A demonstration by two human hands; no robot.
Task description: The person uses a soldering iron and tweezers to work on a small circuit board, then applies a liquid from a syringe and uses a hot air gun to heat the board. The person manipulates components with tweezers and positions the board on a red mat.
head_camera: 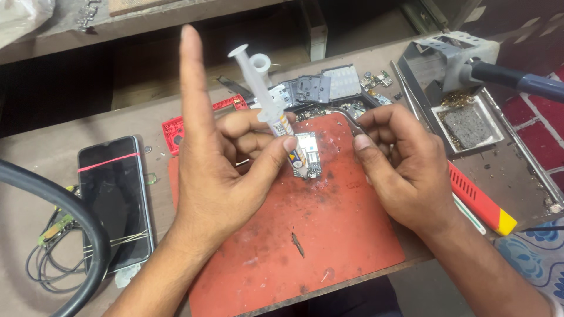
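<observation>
My left hand (220, 164) grips a clear plastic syringe (264, 97) between thumb and bent fingers, index finger pointing straight up. The syringe tilts down to the right, and its tip touches a small circuit board (309, 155) lying on a red work mat (305, 235). My right hand (402, 170) holds curved metal tweezers (346, 117) just right of the board; the tweezer tips are hidden behind my fingers.
A black smartphone (114, 199) with a red band lies left of the mat. Wires and a thick black cable (76, 223) sit at the far left. Phone parts (329, 85) are scattered behind. A soldering iron stand (464, 117) and a red-yellow tool (482, 202) are on the right.
</observation>
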